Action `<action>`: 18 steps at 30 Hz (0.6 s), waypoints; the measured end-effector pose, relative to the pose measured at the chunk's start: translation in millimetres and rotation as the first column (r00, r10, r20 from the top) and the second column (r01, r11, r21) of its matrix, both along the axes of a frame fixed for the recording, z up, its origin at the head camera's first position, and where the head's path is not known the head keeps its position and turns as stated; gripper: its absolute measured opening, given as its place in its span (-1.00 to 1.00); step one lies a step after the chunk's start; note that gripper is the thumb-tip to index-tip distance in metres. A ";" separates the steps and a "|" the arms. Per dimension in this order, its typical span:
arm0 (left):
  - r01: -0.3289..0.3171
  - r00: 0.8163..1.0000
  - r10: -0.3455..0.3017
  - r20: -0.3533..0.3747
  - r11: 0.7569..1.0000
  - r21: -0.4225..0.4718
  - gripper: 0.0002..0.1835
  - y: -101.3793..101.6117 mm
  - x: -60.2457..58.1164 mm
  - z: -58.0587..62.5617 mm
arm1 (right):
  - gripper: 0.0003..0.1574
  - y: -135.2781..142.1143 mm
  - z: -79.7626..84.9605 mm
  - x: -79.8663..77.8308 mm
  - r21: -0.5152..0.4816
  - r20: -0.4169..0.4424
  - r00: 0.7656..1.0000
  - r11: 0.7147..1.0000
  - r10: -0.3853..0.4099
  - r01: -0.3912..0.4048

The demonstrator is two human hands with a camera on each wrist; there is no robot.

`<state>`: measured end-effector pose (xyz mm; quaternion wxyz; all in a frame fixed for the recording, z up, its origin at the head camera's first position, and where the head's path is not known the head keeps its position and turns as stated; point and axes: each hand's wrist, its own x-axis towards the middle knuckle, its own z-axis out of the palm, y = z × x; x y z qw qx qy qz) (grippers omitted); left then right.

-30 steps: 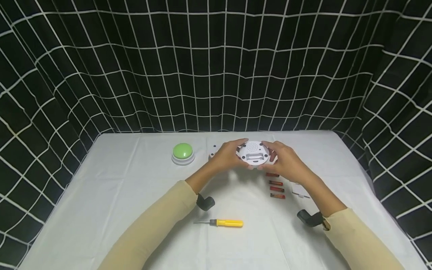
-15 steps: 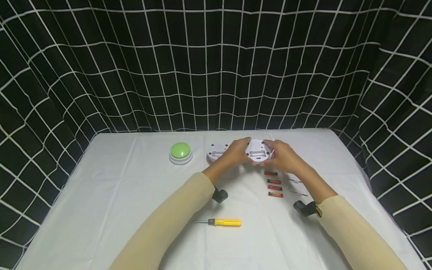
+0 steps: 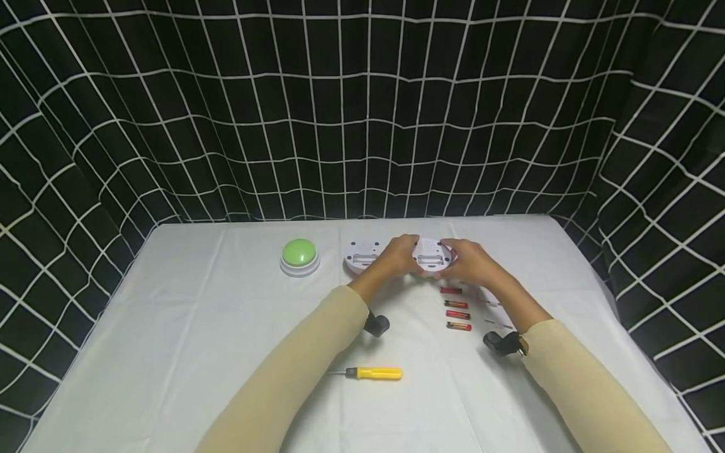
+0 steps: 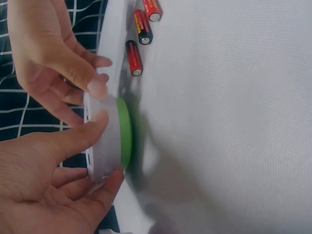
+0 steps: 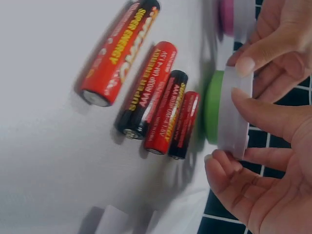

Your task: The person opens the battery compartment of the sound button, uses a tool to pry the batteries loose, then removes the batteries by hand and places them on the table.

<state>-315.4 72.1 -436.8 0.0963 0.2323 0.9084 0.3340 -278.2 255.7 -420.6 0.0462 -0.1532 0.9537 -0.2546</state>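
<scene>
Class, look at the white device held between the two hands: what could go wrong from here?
1. The batteries lie with their ends alternating, so one might be fitted backwards in the battery compartment.
2. They lie loose near the right hand, so a brush might roll one away.
3. The white device has its green dome facing down, so it may rock if set down.

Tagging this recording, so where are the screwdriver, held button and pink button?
Screwdriver (image 3: 370,373), head view, yellow handle.
Held button (image 5: 231,123), right wrist view, white side.
Pink button (image 5: 241,19), right wrist view, white side.
</scene>
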 end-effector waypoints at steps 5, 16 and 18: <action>-0.019 1.000 0.019 0.013 1.000 0.007 -0.27 -0.1 0.1 -0.3 | -0.01 -1.0 -1.6 -1.3 0.012 0.019 1.000 1.000 -0.024 0.024; -0.015 0.999 0.013 0.042 0.999 0.043 -0.13 -0.6 -3.5 -4.2 | 0.00 0.7 -0.3 -3.4 0.032 0.046 0.998 0.999 -0.037 0.036; -0.021 0.998 0.019 0.051 0.999 0.037 -0.06 -0.4 -3.7 -3.8 | 0.01 1.3 0.1 -3.2 0.040 0.049 0.998 0.998 -0.040 0.038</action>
